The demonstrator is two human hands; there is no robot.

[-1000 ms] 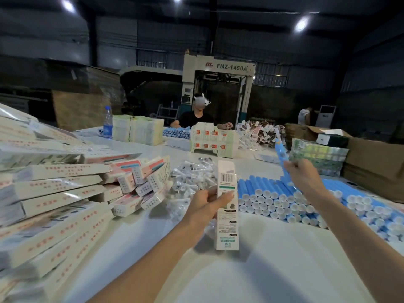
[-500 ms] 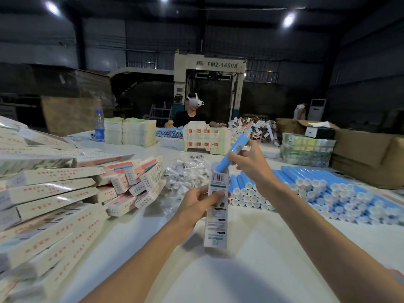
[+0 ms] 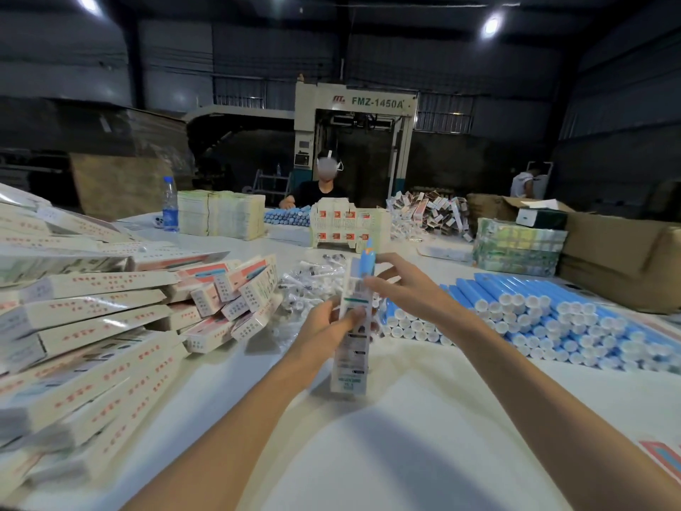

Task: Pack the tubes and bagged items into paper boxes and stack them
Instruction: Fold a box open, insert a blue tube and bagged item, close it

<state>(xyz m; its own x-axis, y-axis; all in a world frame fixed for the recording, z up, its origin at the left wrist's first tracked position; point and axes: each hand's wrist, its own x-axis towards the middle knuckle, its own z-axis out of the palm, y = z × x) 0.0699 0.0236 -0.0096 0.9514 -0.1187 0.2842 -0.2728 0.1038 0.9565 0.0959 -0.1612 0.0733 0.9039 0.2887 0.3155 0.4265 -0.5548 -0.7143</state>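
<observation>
Right fingers [image 3: 380, 284] grip tube [image 3: 367, 258] protruding from box [image 3: 350, 350].

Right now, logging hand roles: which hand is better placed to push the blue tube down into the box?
Probably the right hand: its fingers hold the blue tube poking from the top of the paper box, while the left hand grips the box's middle, steadying it upright.

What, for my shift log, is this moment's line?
left hand: grips upright paper box | right hand: touches blue tube protruding from box
</observation>
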